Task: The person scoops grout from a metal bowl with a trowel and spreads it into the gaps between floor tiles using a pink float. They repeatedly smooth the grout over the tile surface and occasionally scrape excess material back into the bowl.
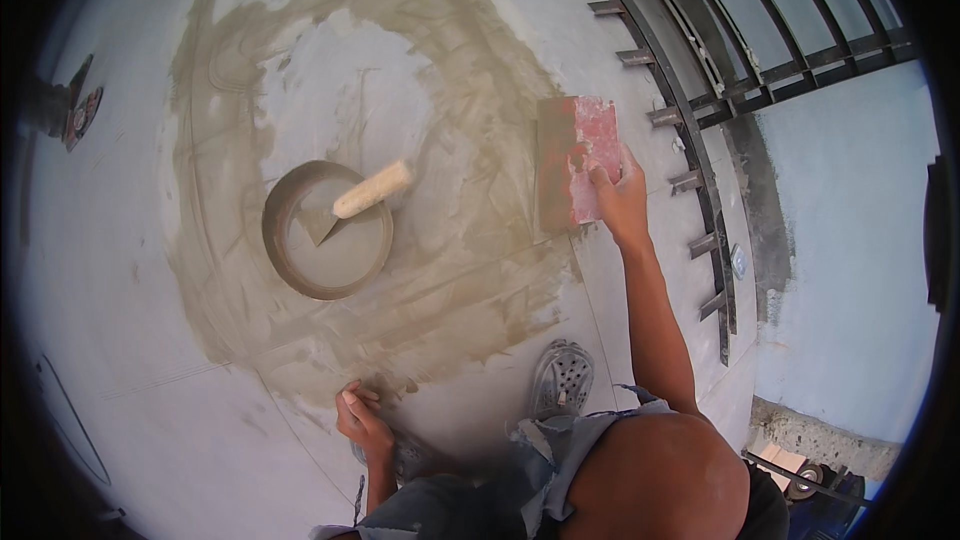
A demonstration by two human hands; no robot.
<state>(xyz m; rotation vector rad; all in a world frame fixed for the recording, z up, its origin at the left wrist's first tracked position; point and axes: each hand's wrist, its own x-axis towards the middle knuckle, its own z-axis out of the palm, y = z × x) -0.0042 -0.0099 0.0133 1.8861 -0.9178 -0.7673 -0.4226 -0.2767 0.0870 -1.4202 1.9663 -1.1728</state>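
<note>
One pale tiled floor (110, 310), seen from above, fills most of the view. A broad, uneven band of tan coating (475, 210) loops across it around a lighter patch. At right is a pale blue wall (850, 240), and a dark metal railing (684, 118) with short stubs curves along the floor's right side. A bare bent knee (655, 480) rises at the bottom. Left of centre, a round pan (273, 240) with greyish paste sits on the coated area. A red rectangular float (597, 130), smeared tan on its left part, is at the coating's right edge; the right hand (625, 202) grips its right side, thumb on top. A pale-handled scraper (372, 190) rests in the pan, handle across the rim. A grey clog (562, 380) stands below the float. The left hand (362, 418) is near the coating's lower edge, fingers curled close together; whether they hold anything, I cannot tell.
</note>
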